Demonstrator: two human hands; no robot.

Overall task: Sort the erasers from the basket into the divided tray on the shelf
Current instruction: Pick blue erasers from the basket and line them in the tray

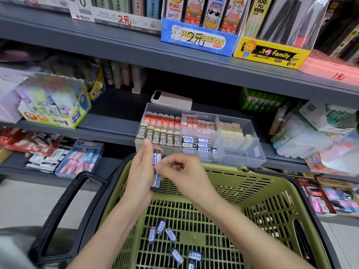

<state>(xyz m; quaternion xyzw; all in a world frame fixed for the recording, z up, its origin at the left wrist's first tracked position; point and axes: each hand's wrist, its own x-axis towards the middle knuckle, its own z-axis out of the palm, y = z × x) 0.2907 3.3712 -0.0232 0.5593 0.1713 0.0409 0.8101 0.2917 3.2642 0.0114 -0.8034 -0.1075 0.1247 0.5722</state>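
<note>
Above the far rim of the green basket (272, 180), the left hand (140, 171) curls round an upright stack of blue-sleeved erasers (157, 157), and the right hand (181, 171), fingers bent, pinches the stack's side. More loose erasers (171, 234) lie on the basket's floor. The divided tray (243, 146) sits on the shelf (108, 125) just beyond the basket.

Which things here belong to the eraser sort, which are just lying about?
Job: basket; loose erasers in it; held erasers, left hand and right hand on them; divided tray.
Lying about: phone behind the tray; glue box; blue cat box and yellow box above.
</note>
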